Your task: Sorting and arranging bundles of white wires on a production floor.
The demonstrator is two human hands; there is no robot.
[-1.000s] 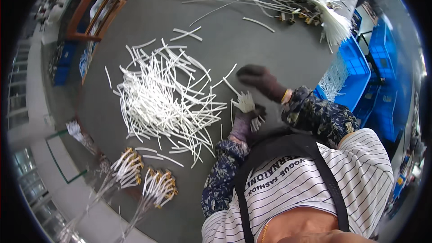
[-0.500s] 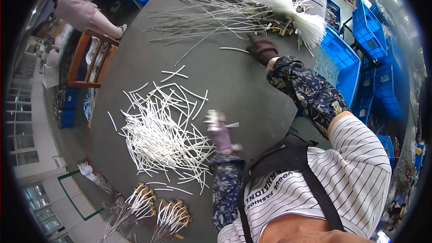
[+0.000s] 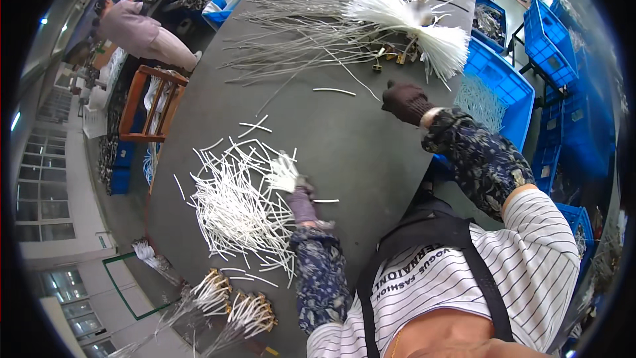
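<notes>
My left hand (image 3: pixel 289 182), in a purple glove with white fingers, reaches over the right edge of a loose pile of short white tubes (image 3: pixel 232 209). Its fingers look stretched out, though they blend into the tubes. Farther right, my right hand (image 3: pixel 405 102) in a dark brown glove is closed at the end of a thin wire (image 3: pixel 358 78). That wire runs back to a heap of long grey wires (image 3: pixel 291 33) with brass-coloured metal ends. A fanned bundle of white strands (image 3: pixel 404 13) lies across the heap. One white tube (image 3: pixel 334 91) lies alone left of my right hand.
Wire bundles with white sleeves and brass ends (image 3: pixel 250 315) lie at the table's near left. Blue crates (image 3: pixel 500 89) stand along the right side. A wooden chair (image 3: pixel 142 136) and another person (image 3: pixel 136 30) are beyond the table's left edge.
My left hand has moved left and away from me onto the tube pile. My right hand has drawn back from the wire heap, with a wire end at its fingers.
</notes>
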